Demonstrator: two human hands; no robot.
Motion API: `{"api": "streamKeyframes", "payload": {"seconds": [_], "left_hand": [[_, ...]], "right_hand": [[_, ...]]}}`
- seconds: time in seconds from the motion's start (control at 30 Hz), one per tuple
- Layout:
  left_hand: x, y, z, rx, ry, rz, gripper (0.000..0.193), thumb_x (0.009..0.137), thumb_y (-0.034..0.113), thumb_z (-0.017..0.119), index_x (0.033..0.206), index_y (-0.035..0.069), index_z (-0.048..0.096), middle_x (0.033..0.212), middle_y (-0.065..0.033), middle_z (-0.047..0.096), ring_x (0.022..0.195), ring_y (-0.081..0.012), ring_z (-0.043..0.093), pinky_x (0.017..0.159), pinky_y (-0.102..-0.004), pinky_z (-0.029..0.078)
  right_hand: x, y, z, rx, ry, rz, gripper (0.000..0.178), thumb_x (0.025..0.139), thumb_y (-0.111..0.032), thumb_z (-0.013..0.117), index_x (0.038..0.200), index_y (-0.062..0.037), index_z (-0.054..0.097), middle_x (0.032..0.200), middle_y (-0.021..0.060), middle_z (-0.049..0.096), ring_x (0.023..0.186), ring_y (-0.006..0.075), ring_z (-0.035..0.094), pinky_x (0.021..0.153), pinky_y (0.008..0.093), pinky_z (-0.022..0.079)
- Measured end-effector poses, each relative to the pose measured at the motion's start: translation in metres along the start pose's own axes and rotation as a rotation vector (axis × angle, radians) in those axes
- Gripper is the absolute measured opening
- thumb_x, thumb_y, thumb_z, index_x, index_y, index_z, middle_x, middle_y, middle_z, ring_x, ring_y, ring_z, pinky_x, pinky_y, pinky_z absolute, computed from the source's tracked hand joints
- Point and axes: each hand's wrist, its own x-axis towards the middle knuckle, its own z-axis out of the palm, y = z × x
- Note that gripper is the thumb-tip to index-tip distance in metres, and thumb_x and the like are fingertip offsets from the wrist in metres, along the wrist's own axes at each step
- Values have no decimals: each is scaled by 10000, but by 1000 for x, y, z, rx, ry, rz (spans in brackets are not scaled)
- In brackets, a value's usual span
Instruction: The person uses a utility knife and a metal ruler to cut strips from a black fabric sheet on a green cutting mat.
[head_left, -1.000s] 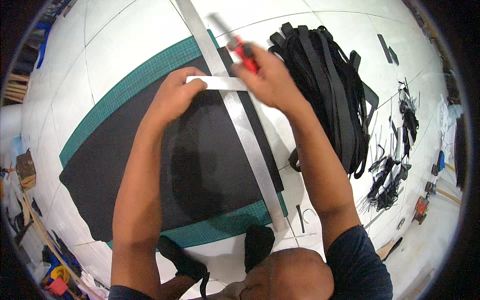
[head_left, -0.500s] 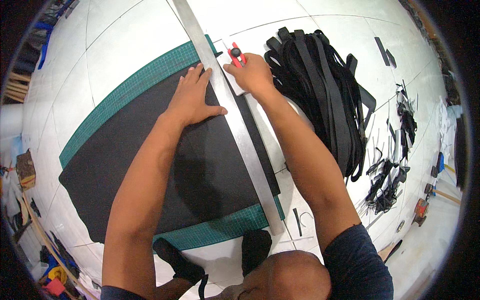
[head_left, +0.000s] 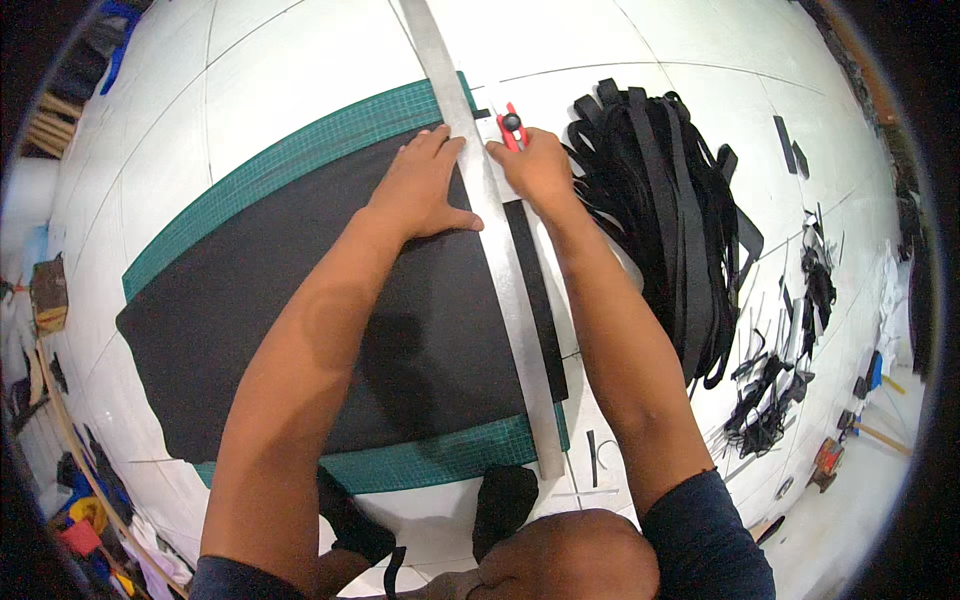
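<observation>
My left hand (head_left: 425,190) lies flat with spread fingers on a black fabric sheet (head_left: 290,290), its fingertips and thumb against a long metal ruler (head_left: 505,260). The ruler runs lengthwise near the sheet's right edge, and a narrow black strip (head_left: 540,300) of fabric shows beyond it. Just right of the ruler's far part, my right hand (head_left: 540,170) is closed round a red cutter knife (head_left: 510,135) with a black round knob. Under that hand is a white flat piece (head_left: 508,185), partly hidden. A green gridded cutting mat (head_left: 300,140) lies beneath the fabric.
A thick bundle of black straps (head_left: 660,220) lies right of my right forearm. Farther right are thin black scraps (head_left: 765,400) on the white tiled floor (head_left: 560,40). My black-covered feet (head_left: 505,505) are at the mat's near edge. Assorted items line the left side.
The whole scene has shifted to the right in the picture. My left hand still presses at the ruler, and my right hand still grips the cutter knife beside its far part.
</observation>
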Motion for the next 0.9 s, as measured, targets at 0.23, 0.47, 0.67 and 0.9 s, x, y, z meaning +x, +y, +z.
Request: {"api": "streamKeyframes", "payload": {"seconds": [0.23,0.47,0.67,0.9], "left_hand": [[-2,-3,1,-8,-33,-33,1158,616,488,908,1496,-22,354,1578,-227,304,1484,-395,253,1217,-507,253],[9,-4,6,66,-10,51,1147,611,504,900,1466,-63,387,1565,-288,305,1452,-463,292,1208,-505,251],[11,-14,14,143,25,79,1181,596,562,890,1460,-61,379,1558,-292,310,1464,-408,293,1216,-439,251],[9,-13,12,184,1,65,1257,581,654,861,1503,-29,348,1591,-250,275,1486,-407,247,1229,-445,249]], "right_hand": [[6,1,0,57,-90,29,431,782,-415,768,936,-15,726,959,234,723,932,410,699,848,467,540],[-3,2,-1,-119,32,-100,447,825,-401,739,896,37,691,862,280,692,896,446,688,829,495,530],[-108,38,-14,-201,53,-177,312,867,-285,718,923,20,676,925,249,680,901,438,660,815,496,514],[-255,105,-40,-108,13,-119,285,887,-215,716,1037,21,666,946,221,650,867,395,641,780,448,505]]}}
